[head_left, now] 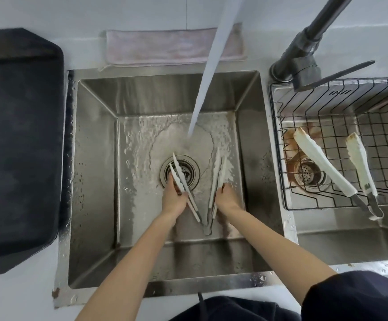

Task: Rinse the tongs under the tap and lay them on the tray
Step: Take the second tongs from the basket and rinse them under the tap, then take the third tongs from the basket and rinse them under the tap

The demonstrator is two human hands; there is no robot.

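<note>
Rinsing step: tongs (208,198) spread under stream (208,72), left hand (174,198) and right hand (227,198) fingers gripping one arm each. Next, likely: lift to tray (19,147).

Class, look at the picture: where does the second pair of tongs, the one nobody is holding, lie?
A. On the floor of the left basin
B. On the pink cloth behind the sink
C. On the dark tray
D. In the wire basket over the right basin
D: the spare tongs rest in the wire basket over the right basin, handles jutting over its near rim, while both hands hold the other pair in the left basin.
</note>
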